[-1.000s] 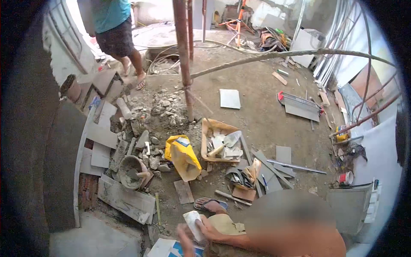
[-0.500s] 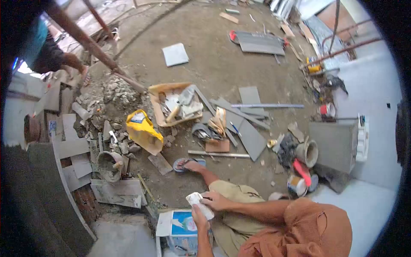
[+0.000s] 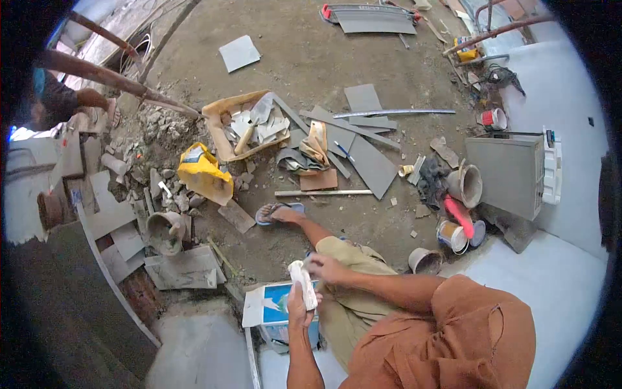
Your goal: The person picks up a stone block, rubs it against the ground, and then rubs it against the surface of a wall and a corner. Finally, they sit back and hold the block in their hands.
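Observation:
In front of my lap, my left hand [image 3: 299, 308] is wrapped round a white, stained rectangular block [image 3: 302, 283], held tilted upright. My right hand [image 3: 328, 268] is at the block's upper end, its fingers pinched together and slightly blurred; what they hold, if anything, I cannot tell. Beneath my left hand stands a blue-and-white cardboard box [image 3: 275, 305] with a white flap out to the left. My bent leg in khaki shorts [image 3: 353, 259] is just beyond my right hand, and my sandalled foot [image 3: 280, 213] rests on the dirt floor.
Ahead lie a wooden tray [image 3: 217, 134] of tile scraps, a yellow bag [image 3: 206, 175], grey tiles [image 3: 372, 165] and a metal bar [image 3: 324, 193]. Buckets [image 3: 451, 236] and a grey cabinet [image 3: 504, 172] line the right wall. Rubble and a person's leg [image 3: 94, 98] are at left.
My view has tilted down and shifted. The white block has turned more upright in my left hand. My right hand has moved to its upper end; the small dark thing at its fingers no longer shows.

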Demonstrator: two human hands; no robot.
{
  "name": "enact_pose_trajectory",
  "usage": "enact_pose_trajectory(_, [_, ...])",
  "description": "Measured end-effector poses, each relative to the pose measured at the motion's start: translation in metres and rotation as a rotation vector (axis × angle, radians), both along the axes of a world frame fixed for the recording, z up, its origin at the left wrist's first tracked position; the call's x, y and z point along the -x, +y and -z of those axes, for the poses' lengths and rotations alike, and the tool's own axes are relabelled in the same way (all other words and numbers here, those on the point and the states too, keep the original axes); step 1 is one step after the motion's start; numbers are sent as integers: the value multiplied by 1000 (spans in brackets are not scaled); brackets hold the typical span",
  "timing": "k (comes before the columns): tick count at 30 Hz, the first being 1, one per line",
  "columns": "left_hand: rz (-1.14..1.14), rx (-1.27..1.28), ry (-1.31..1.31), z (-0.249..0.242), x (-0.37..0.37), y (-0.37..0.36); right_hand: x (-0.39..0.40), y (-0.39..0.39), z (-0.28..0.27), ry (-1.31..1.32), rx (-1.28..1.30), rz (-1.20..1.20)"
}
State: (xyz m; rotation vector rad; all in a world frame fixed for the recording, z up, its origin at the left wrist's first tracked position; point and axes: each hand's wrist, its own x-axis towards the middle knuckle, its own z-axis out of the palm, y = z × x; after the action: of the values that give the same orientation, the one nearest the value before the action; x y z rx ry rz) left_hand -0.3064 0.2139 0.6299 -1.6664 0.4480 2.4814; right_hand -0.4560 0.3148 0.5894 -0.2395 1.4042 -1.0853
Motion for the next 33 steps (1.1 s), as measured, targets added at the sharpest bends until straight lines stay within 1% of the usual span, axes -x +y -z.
enact_pose_trajectory(2, [64,21,8,-7,3,5,1,9,18,193,-355,177])
enact_pose_trajectory(3, [87,3,66,-1,-6,8,0,16,23,188,-342,176])
enact_pose_trajectory(4, [94,13,64,-1,-9,10,-1,26,25,382,-368,85])
enact_pose_trajectory(5, [6,67,47,0,-9,17,-2,36,27,580,-404,-2])
enact_pose_trajectory(6, [-69,102,37,2,-8,27,3,43,14,586,-429,22])
enact_pose_trajectory(7, [-167,178,21,17,-15,37,12,51,-17,622,-384,-370])
enact_pose_trajectory(8, [-133,94,108,26,-33,36,11,66,-40,613,-345,-761])
enact_pose_trajectory(9, [-147,95,62,18,-32,39,-7,87,-18,545,-295,-739])
enact_pose_trajectory(10, [-171,110,15,11,-27,41,-14,93,-14,536,-343,-712])
enact_pose_trajectory(11, [-204,76,3,12,-28,42,-17,91,-10,489,-316,-759])
enact_pose_trajectory(12, [-246,53,-17,12,-35,42,-22,92,-9,439,-274,-814])
enact_pose_trajectory(13, [-205,93,-29,20,-45,44,-27,95,-14,434,-281,-813])
enact_pose_trajectory(14, [-204,90,-30,27,-57,48,-32,96,-18,481,-279,-833])
enact_pose_trajectory(16, [-187,101,-132,36,-78,54,-38,102,-23,532,-286,-850])
enact_pose_trajectory(18, [-194,54,-147,46,-96,60,-30,112,-26,483,-162,-958])
enact_pose_trajectory(19, [-207,33,-162,44,-101,65,-25,121,-25,479,-168,-956])
enact_pose_trajectory(20, [-223,15,-172,44,-103,69,-17,131,-25,447,-87,-947])
enact_pose_trajectory(21, [-178,22,-121,48,-111,72,-11,140,-24,418,-5,-938])
enact_pose_trajectory(22, [-184,22,-112,47,-117,73,-10,152,-19,427,-7,-945])
enact_pose_trajectory(24, [-45,16,-140,52,-119,76,-5,171,-7,284,-66,-668])
enact_pose_trajectory(25, [-63,20,-128,50,-115,75,-2,174,-1,299,-62,-684])
enact_pose_trajectory(27, [54,149,-174,45,-110,75,-1,179,11,161,-173,-423])
enact_pose_trajectory(28, [10,167,-182,45,-105,80,-1,176,4,190,-290,-446])
enact_pose_trajectory(29, [18,226,-205,48,-99,80,1,166,2,232,-383,-476])
enact_pose_trajectory(30, [5,300,-256,47,-98,78,-3,164,11,313,-339,-448])
enact_pose_trajectory(31, [-11,266,-253,55,-106,83,7,153,-6,354,-316,-480])
enact_pose_trajectory(32, [-31,247,-251,65,-112,84,2,156,2,370,-307,-460])
enact_pose_trajectory(33, [-16,266,-319,42,-91,74,14,132,-21,342,-444,-499])
